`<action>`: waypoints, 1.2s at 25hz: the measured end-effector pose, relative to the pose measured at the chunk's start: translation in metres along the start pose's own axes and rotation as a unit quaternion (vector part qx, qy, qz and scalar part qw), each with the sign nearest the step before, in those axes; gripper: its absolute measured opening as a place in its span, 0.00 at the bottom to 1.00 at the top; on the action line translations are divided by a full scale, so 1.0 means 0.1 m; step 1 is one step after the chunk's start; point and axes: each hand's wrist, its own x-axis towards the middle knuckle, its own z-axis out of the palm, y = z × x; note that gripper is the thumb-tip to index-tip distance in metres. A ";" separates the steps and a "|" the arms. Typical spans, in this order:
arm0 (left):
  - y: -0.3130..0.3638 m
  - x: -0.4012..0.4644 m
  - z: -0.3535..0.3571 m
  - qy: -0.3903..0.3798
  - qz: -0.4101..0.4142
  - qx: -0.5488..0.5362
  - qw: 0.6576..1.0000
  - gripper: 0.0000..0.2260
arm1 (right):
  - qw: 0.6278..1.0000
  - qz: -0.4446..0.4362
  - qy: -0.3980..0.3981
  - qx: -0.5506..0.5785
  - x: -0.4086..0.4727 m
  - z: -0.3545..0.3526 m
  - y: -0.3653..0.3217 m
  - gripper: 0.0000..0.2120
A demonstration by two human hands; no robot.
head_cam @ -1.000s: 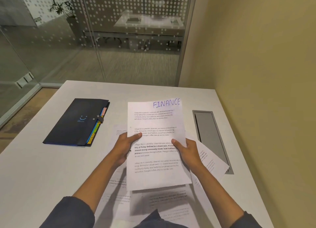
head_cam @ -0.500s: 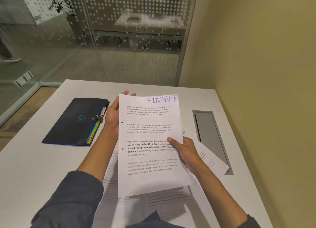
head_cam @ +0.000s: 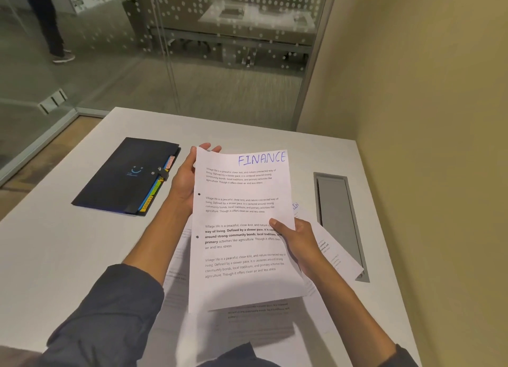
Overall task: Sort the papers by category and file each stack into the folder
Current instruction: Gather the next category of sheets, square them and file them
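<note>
Since a second ago, my left hand (head_cam: pixel 184 177) had slid from the page's side up to its top left corner, and the page had come up closer to me. My right hand (head_cam: pixel 298 241) had stayed at the right edge.

I stood at the big white table (head_cam: pixel 55 254). On it, to my left, lay the dark folder (head_cam: pixel 123 174), flat and closed with its strap, with bright tabs poking out of its right side. It was well apart from the page and near my left hand. To my right was a grey slot (head_cam: pixel 336 218) set into the table top.

Under my arms, loose papers (head_cam: pixel 264 331) lay spread on the table. One of them (head_cam: pixel 334 254) stuck out to the right, and its corner lay over the slot.

I held the FINANCE page (head_cam: pixel 242 229) up over those papers, between the folder and the slot. It had blue hand writing at the top and four blocks of print. Two small holes sat on its left side.

My left hand was behind the top left corner. Its fingers were loose and straight, and the tips peeked over the top edge. My right hand pinched the right edge, with the thumb on the front and the fingers behind.
</note>
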 end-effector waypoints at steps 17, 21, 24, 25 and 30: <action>-0.88 -0.56 -0.07 0.022 -0.061 0.269 0.961 0.14 | 0.990 -0.023 0.138 0.009 0.40 -0.41 -0.16 0.16; -0.71 -0.48 -0.38 0.041 -0.041 0.300 0.952 0.14 | 0.988 -0.020 0.150 -0.008 0.52 0.00 -0.12 0.15; -0.45 -0.33 -0.73 0.037 -0.048 0.298 0.953 0.14 | 0.993 0.003 0.117 -0.003 0.56 0.37 -0.09 0.12; -0.34 -0.30 -0.83 0.032 -0.053 0.299 0.952 0.14 | 0.995 0.012 0.103 -0.008 0.58 0.49 -0.05 0.11; 0.00 -0.06 -1.52 0.020 -0.110 0.311 0.944 0.11 | 0.993 0.004 0.094 -0.065 0.65 1.12 0.16 0.11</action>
